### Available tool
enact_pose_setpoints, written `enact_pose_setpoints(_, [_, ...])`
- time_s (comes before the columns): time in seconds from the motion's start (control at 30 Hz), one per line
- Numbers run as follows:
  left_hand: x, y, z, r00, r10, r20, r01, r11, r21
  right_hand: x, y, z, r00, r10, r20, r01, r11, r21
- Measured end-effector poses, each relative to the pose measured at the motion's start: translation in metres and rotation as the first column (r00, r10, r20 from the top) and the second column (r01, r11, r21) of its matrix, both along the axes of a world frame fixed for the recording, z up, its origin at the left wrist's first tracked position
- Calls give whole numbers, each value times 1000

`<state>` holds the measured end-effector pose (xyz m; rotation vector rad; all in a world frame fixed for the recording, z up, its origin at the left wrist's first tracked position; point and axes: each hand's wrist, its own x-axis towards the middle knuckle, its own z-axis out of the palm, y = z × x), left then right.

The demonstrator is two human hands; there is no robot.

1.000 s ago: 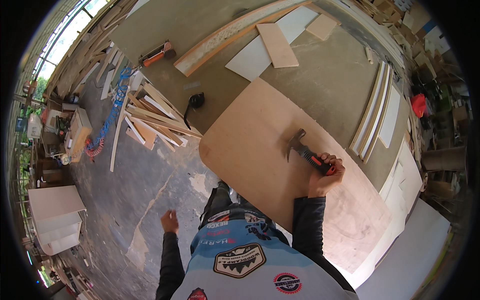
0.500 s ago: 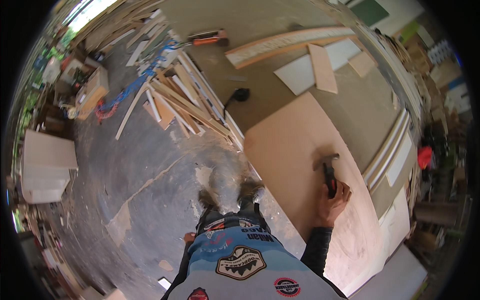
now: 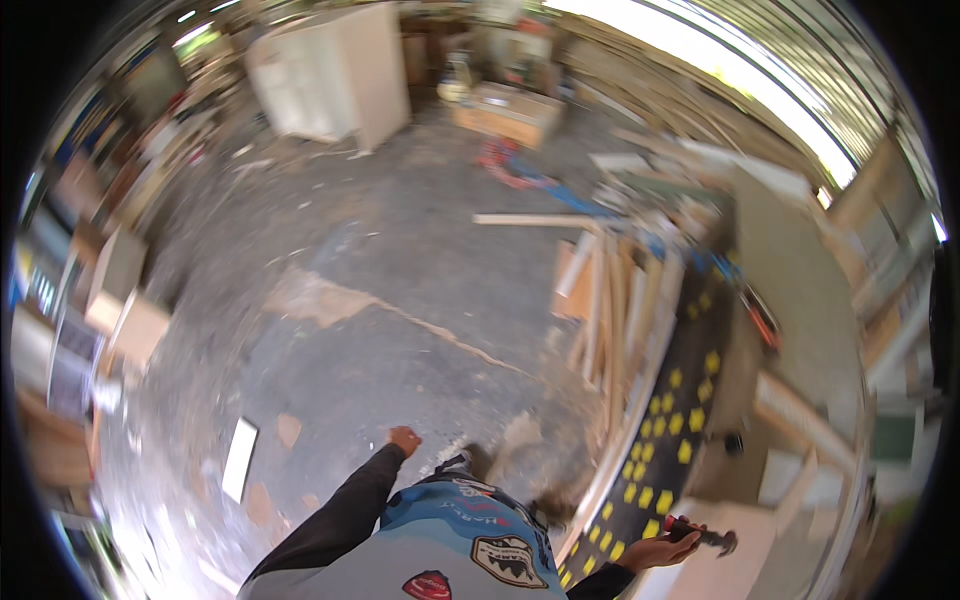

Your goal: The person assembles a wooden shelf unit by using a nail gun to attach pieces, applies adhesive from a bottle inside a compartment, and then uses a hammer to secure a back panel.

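Observation:
My right hand [image 3: 658, 551] is closed round the handle of a hammer [image 3: 716, 539]. Its handle is black and red, and its dark head points away to the right. Below the hammer lies a pale wooden board [image 3: 712, 578] on the workbench, whose side bears yellow patches on black. My left hand [image 3: 404, 440] hangs over the grey floor at the end of a stretched arm, touching nothing I can see. Motion smears its fingers.
Wooden strips [image 3: 618, 310] lean along the bench [image 3: 800, 240]. An orange-handled tool [image 3: 762, 320] and a small black object [image 3: 734, 443] lie on it. A white cabinet [image 3: 335, 75] and a wooden box [image 3: 508, 115] stand farther off. A white strip [image 3: 239, 460] lies on the floor.
The view has swung left, away from the bench, toward the open floor and cabinet. The hammer, still in my right hand, now shows at the lower right. My left arm has come into fuller view.

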<state>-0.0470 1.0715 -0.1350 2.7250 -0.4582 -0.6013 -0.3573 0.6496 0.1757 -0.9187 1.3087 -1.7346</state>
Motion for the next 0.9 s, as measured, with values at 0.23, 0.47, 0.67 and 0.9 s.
enact_pose_setpoints(0.23, [0,14,12,860,423,-286,-497,820,-282,213,26,-28,457,421,784,-849,468,244])
enact_pose_setpoints(0.47, [-32,47,12,607,626,-490,-772,610,-176,330,51,-189,429,762,485,-722,-34,691])
enact_pose_setpoints(0.67, [-26,112,-20,444,780,-441,-865,501,17,397,38,-311,60,997,-58,-518,81,852])
enact_pose_setpoints(0.9, [55,133,12,36,859,-511,-982,126,141,534,54,-290,-832,469,-297,-274,119,954])
